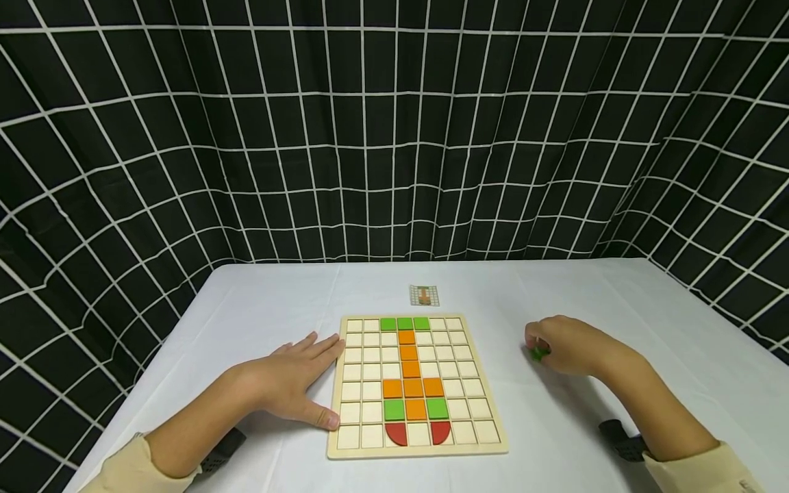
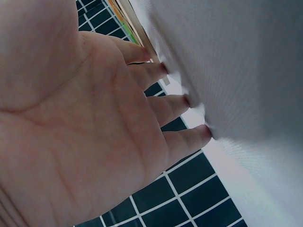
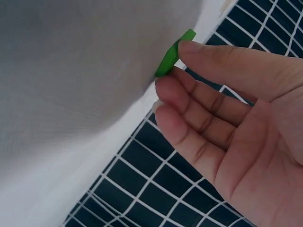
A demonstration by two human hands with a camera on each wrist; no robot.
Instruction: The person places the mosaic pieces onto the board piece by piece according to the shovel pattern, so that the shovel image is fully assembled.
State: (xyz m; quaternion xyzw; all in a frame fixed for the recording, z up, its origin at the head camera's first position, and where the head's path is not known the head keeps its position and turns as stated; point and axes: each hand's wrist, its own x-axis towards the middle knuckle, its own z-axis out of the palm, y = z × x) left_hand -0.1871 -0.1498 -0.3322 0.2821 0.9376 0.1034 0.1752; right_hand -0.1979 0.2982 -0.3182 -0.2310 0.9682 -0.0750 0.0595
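A light wooden grid board (image 1: 502, 450) lies flat on the table. Three green square tiles (image 1: 404, 324) sit in its top row, with several orange squares (image 1: 409, 370) running down below them. Green squares flank the lower orange one, and two red rounded pieces (image 1: 397, 433) lie in the bottom row. My left hand (image 1: 290, 383) rests at the board's left side, fingers extended, thumb and fingertips touching its edge. Right of the board, my right hand (image 1: 573, 344) pinches a flat green tile (image 3: 171, 57) between thumb and fingers, close to the tabletop. The tile's full outline is partly hidden.
Behind the board lies a small card (image 1: 424, 296) printed with a grid pattern. A white cloth covers the table (image 1: 277, 294). Black curtains (image 1: 394, 137) with white grid lines surround its back and sides.
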